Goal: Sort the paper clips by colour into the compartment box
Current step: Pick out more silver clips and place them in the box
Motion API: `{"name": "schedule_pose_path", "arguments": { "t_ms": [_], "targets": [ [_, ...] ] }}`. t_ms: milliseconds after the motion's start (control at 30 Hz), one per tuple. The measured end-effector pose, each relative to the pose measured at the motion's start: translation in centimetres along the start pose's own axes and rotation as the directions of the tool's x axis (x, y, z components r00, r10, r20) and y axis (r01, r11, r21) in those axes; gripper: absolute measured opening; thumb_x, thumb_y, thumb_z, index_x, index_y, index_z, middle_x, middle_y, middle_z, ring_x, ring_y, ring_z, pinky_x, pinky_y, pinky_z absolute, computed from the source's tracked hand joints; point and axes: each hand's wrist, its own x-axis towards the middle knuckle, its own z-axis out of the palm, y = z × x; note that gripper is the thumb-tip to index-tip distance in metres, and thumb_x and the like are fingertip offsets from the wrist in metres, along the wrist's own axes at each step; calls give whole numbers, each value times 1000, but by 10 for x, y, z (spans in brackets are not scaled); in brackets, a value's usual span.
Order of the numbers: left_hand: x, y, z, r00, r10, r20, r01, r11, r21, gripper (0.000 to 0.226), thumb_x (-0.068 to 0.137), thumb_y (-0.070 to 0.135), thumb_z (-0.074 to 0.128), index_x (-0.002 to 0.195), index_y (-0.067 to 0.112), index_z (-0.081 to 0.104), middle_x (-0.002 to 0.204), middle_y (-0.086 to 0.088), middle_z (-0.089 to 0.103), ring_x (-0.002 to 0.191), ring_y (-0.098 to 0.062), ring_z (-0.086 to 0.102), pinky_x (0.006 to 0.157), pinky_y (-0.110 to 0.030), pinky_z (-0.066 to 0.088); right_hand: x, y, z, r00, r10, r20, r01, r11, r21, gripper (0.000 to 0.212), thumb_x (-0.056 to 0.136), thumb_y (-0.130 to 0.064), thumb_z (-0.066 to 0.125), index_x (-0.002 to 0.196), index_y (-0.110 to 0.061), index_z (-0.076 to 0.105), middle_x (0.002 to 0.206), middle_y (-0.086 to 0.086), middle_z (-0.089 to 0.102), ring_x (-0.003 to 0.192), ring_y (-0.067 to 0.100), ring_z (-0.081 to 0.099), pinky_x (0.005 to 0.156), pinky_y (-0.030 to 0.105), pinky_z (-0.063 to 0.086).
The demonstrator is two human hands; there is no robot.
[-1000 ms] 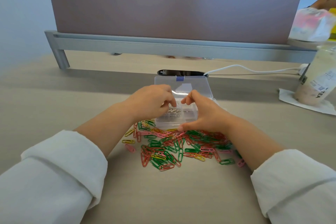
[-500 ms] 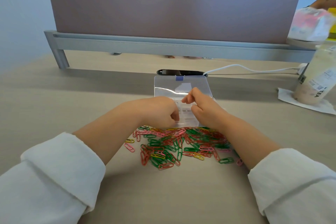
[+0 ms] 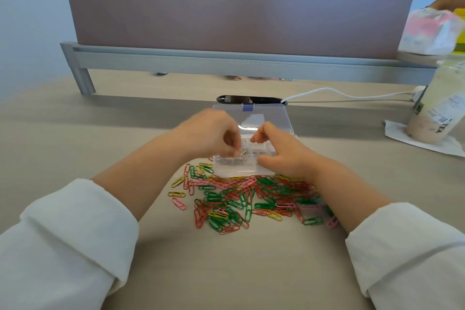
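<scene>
Head view: two curled hands, left hand point(image 3: 214, 133) and right hand point(image 3: 279, 151), grip unclear, over one compartment box point(image 3: 251, 158), uncounted paper clips point(image 3: 246, 199).

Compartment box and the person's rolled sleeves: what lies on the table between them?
In the head view, a loose pile of coloured paper clips lies just before the compartment box, then bare table.

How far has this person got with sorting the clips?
Barely started. Done: the clear compartment box is open, with a few silvery clips in one compartment. In hand: the left hand hovers over those clips, fingers curled; whether it holds one is unclear. The right hand rests on the box. Left: the whole pile of coloured clips on the table.
</scene>
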Motion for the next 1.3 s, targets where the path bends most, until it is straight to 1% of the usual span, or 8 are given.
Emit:
{"name": "schedule_pose_path", "arguments": {
  "t_ms": [67, 133, 433, 633, 800, 1067, 1167, 1300],
  "targets": [
    [2, -8, -2, 983, -23, -180, 28, 999, 27, 11, 81, 25, 68, 91, 21, 72, 77, 12, 65, 72, -3, 57, 76, -22, 48, -2, -1, -2, 999, -21, 46, 24, 997, -69, 41, 80, -31, 66, 113, -20, 44, 122, -4, 48, 115, 12, 44, 97, 29, 39],
    [3, -13, 3, 976, -15, -216, 26, 999, 46, 15, 84, 22, 66, 96, 20, 73, 89, 6, 71, 79, -5, 59, 81, -21, 47, -3, -2, -2, 997, -30, 66, 37, 992, -118, 53, 76, -40, 71, 117, -22, 42, 121, -6, 46, 114, 11, 43, 98, 28, 39],
    [8, -22, 17, 996, -6, -86, 16, 992, 123, 20, 90, 29, 57, 103, 25, 71, 100, 7, 69, 76, -5, 49, 74, -23, 43, -4, -5, 0, 999, -36, 19, 39, 989, -145, 58, 72, -43, 74, 116, -23, 42, 122, -6, 49, 115, 13, 46, 100, 31, 41],
    [5, -39, 0, 994, -61, -92, 75, 984, 159, 20, 87, 9, 55, 94, 20, 70, 89, 8, 60, 83, -9, 54, 75, -21, 41, -2, -4, 0, 999, 2, -39, -10, 975, -222, 57, 80, -44, 66, 126, -24, 41, 134, -5, 46, 124, 14, 42, 101, 27, 36],
    [2, -46, 6, 992, -38, 120, 14, 982, 189, 25, 82, 25, 68, 106, 19, 67, 102, 5, 63, 89, -9, 56, 76, -19, 40, -1, -4, 2, 999, 34, -33, -42, 956, -289, 52, 87, -41, 59, 132, -23, 38, 140, -5, 43, 129, 15, 39, 103, 29, 33],
    [-5, -55, 18, 991, -71, 115, 40, 966, 257, 15, 88, 27, 60, 97, 15, 61, 101, -1, 62, 89, -16, 52, 77, -26, 40, -1, -12, 3, 995, -52, -86, 19, 936, -352, 48, 89, -38, 56, 130, -19, 41, 136, -3, 43, 130, 14, 33, 106, 26, 27],
    [-13, -59, 18, 996, -68, 65, 51, 971, 232, 11, 88, 25, 59, 93, 15, 59, 101, -2, 62, 91, -17, 53, 77, -27, 40, 0, -26, 7, 977, -155, -146, 98, 935, -340, 35, 90, -33, 56, 121, -17, 50, 122, -3, 50, 118, 14, 42, 99, 24, 32],
    [-31, -67, 10, 994, -42, -102, 54, 991, 124, 22, 93, 17, 51, 113, 22, 57, 97, 2, 59, 84, -15, 50, 76, -26, 38, 0, -49, 15, 964, -246, -99, 213, 941, -261, 11, 85, -13, 62, 94, -14, 68, 79, -14, 53, 69, -2, 50, 70, 15, 42]
  ]
}}
